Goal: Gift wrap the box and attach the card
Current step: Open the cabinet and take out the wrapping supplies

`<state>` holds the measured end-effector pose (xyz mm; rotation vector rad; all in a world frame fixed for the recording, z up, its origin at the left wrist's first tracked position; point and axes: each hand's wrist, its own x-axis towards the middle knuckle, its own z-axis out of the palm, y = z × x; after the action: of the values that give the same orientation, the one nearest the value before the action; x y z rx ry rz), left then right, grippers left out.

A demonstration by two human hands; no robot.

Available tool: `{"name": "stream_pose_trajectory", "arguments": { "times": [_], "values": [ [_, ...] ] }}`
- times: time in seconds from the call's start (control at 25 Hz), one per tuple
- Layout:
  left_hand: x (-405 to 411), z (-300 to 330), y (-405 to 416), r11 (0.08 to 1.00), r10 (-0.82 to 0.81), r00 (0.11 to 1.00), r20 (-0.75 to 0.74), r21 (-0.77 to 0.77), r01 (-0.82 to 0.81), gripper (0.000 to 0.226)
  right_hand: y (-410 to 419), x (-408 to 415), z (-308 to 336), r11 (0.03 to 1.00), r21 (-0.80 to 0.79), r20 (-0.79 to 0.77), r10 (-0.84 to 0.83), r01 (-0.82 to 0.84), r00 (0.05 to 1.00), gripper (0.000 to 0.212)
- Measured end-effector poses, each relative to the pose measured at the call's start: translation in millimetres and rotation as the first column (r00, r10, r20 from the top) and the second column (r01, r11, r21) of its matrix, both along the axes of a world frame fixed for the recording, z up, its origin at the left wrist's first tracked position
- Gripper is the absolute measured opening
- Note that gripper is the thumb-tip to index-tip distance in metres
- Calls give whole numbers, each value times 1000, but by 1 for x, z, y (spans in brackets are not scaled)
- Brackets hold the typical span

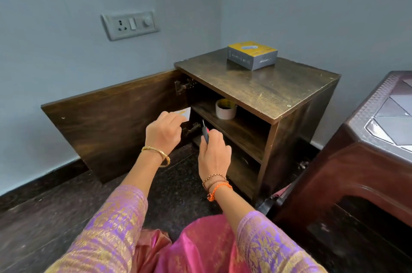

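Observation:
A small grey box with a yellow lid (252,55) sits at the back of the dark wooden cabinet's top (267,87). The cabinet door (111,121) stands swung open to the left. On the upper shelf inside lies a roll of tape (225,109). My left hand (163,131) pinches a white card (185,113) in front of the open cabinet. My right hand (214,151) grips a black and red tool with a thin metal tip (205,132), close to the shelf's front edge.
A brown plastic table (365,156) stands close on the right. A wall switch plate (130,24) is mounted above the door. The floor is dark stone. My pink and purple clothing fills the bottom of the view.

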<state>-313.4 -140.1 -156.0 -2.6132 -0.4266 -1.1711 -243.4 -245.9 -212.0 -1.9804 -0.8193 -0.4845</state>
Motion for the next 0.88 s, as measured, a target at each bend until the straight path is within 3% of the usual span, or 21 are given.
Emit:
{"name": "stream_pose_trajectory", "arguments": {
  "times": [0.16, 0.32, 0.56, 0.76, 0.88],
  "values": [
    [20, 39, -2, 992, -70, 976, 208, 113, 47, 24, -11, 17, 37, 993, 107, 334, 9, -48, 943, 13],
    [49, 59, -18, 952, -212, 933, 292, 278, 129, 19, -38, 34, 68, 997, 74, 674, -61, 15, 736, 10],
    [137, 70, -97, 897, -428, 840, 335, 268, 350, 14, -126, 86, 114, 942, 28, 765, -236, 334, 599, 14],
    [211, 112, -200, 709, -704, 670, 234, 284, 646, 25, -237, 120, 155, 786, 1, 779, -389, 618, 493, 12],
    [233, 127, -257, 590, -807, 556, 198, 276, 758, 21, -296, 130, 175, 672, -32, 794, -432, 740, 427, 13]
  ]
}}
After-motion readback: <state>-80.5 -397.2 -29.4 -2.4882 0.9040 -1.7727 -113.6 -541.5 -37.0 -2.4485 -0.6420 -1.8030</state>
